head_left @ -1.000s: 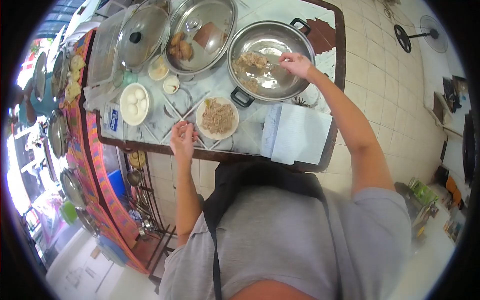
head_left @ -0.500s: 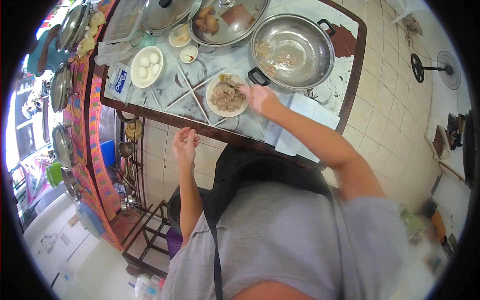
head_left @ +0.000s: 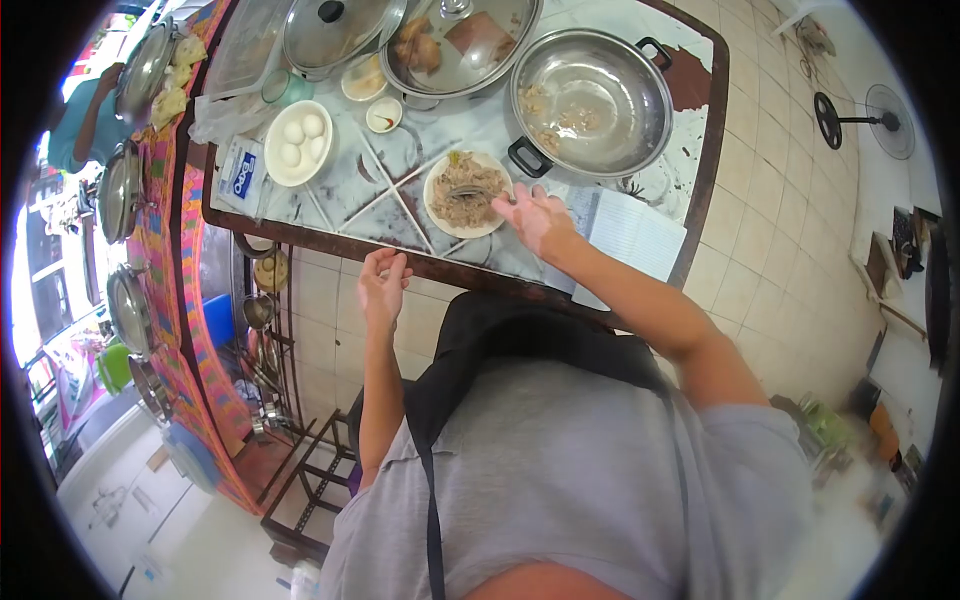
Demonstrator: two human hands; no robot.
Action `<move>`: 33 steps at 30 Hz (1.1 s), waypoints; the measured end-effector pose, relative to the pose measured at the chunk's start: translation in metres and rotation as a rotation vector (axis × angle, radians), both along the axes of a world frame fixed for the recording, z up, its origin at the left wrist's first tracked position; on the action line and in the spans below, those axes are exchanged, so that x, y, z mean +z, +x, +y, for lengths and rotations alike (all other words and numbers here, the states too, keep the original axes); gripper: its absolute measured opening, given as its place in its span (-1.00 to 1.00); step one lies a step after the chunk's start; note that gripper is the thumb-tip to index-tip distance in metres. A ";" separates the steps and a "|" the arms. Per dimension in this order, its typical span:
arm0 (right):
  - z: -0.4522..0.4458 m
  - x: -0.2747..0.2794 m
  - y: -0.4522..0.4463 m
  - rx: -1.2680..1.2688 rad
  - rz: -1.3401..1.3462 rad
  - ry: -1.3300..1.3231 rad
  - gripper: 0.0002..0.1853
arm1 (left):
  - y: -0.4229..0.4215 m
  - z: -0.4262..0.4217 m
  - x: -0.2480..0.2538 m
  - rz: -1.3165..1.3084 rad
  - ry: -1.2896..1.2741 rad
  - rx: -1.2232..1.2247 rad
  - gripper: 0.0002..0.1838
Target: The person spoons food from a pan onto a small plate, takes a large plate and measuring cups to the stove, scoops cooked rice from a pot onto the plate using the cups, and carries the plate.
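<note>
I see R hand point(head_left: 540, 220) gripping silver metal utensil point(head_left: 467, 191) over shredded pale-brown food point(head_left: 452, 214) on round white plate point(head_left: 470, 234), upper ctr; L hand point(head_left: 383, 285) loosely open nr dark-brown table edge point(head_left: 442, 270), left of ctr.

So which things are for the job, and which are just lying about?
Part of the job:
- right hand, holding a spoon or fork
- plate of food
- big pot, probably: similar-looking bits lie inside

Seemingly just lying about:
- bowl of eggs
- notebook
- fan
</note>
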State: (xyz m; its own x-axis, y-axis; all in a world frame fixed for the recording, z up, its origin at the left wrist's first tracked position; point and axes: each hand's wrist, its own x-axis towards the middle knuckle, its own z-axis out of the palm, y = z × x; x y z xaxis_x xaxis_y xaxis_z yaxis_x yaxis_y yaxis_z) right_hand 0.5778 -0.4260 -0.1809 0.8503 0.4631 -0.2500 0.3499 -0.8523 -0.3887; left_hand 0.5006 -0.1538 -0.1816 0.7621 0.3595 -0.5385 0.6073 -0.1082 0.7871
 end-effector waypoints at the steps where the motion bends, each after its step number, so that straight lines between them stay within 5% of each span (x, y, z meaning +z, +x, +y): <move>1: -0.001 -0.002 -0.001 -0.008 0.002 0.000 -0.71 | 0.005 0.000 0.001 0.002 0.000 -0.008 -0.69; 9: -0.043 0.015 0.009 -0.269 -0.030 0.322 -0.78 | 0.044 -0.006 0.003 -0.014 -0.056 -0.091 -0.70; 14: -0.099 0.042 0.066 -0.466 -0.073 0.167 -0.70 | 0.054 -0.011 0.011 0.008 -0.013 -0.131 -0.67; 17: -0.114 0.002 0.108 -0.564 -0.227 0.062 -0.72 | 0.056 -0.014 0.011 0.024 0.022 -0.167 -0.65; 22: -0.124 -0.058 0.125 -0.502 -0.139 0.210 -0.63 | 0.059 -0.020 0.022 0.035 0.057 -0.223 -0.65; 27: -0.163 -0.030 0.090 -0.192 -0.080 0.149 -0.61 | 0.057 -0.013 0.019 0.067 0.041 -0.218 -0.64; 31: -0.144 -0.024 0.116 -0.322 -0.181 0.148 -0.64 | 0.061 -0.021 0.015 0.055 0.022 -0.234 -0.65; 33: -0.136 -0.021 0.124 -0.309 -0.017 0.343 -0.67 | 0.067 -0.029 0.016 0.036 0.037 -0.279 -0.65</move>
State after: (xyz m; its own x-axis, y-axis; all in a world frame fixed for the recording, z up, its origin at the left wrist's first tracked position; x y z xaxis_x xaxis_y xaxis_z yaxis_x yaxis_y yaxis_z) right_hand 0.7020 -0.5618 -0.2020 0.9642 0.2407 -0.1113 0.1084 -0.7410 -0.6627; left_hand 0.5672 -0.1833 -0.1651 0.8147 0.1581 -0.5579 0.5778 -0.3032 0.7578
